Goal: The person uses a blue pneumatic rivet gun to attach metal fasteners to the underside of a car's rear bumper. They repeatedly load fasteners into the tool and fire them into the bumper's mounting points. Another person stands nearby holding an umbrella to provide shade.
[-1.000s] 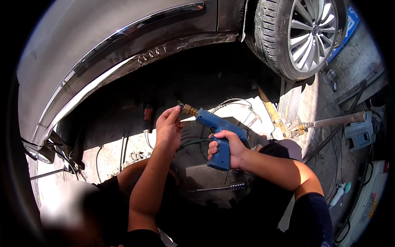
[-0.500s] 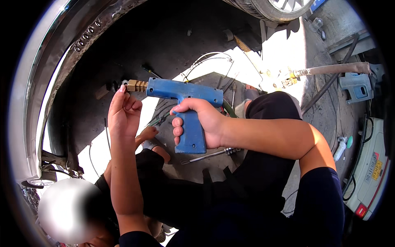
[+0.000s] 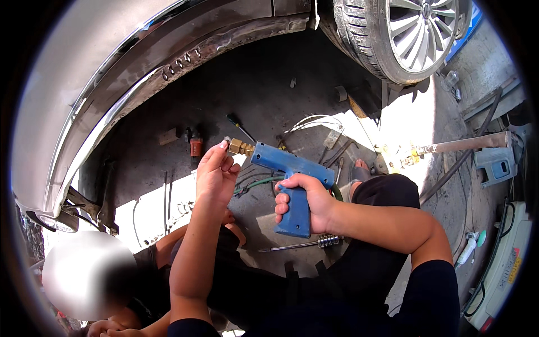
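Observation:
My right hand [image 3: 314, 205] grips the handle of a blue pistol-grip welding gun [image 3: 295, 210], its forefinger at the trigger. The gun's brass tip [image 3: 241, 147] points up and left. At that tip, the thumb and forefinger of my left hand [image 3: 216, 174] pinch a small pale ring-like piece [image 3: 227, 139], too small to make out well. My left hand's other fingers are curled. A dark cable drops from the rear of the gun behind my right wrist.
A car's side sill [image 3: 179, 62] curves across the upper left, and a wheel [image 3: 426, 36] is at upper right. On the floor lie a slide hammer [image 3: 328, 241], a red power tool [image 3: 195, 147] and a screwdriver [image 3: 236, 123]. Another person's arm [image 3: 171, 244] is at lower left.
The view has shifted, so both hands and the gun sit lower and farther right. The gun slants more, tip upward. More of the wheel and the red power tool show. Both grips are unchanged.

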Demonstrator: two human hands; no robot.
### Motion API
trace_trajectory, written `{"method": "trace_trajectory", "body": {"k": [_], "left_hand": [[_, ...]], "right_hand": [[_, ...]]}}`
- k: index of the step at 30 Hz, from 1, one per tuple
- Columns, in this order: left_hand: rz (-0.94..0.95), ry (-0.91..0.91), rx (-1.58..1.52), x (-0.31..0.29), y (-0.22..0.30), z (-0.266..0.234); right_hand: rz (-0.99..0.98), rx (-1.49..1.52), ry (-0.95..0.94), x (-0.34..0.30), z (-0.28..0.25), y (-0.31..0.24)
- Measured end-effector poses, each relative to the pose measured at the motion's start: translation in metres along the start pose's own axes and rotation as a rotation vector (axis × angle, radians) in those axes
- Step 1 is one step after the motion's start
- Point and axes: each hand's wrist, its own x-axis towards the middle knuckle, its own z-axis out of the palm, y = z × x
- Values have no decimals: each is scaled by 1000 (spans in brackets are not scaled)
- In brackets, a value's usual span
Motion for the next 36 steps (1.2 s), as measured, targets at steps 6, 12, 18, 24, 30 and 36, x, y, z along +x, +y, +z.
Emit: {"method": "trace_trajectory", "body": {"k": [6,12,18,24,30,36], "left_hand": [[10,-128,-59,4,0,-16],[-11,-72,8,-2,6,-11],[-22,-49,24,-4,5,-6],[-8,-88,45,-3,-3,1],[-5,-100,6,5,-8,-4],[-35,-41,22,0,-3,-6]], "right_hand": [[12,13,19,1,3,1],[-7,-4,34,1,4,3],[-52,10,72,-1,-4,6],[-52,2,74,-7,-7,5],[-36,10,41,-4,-8,4],[-53,-6,127,-1,-6,4]]}}
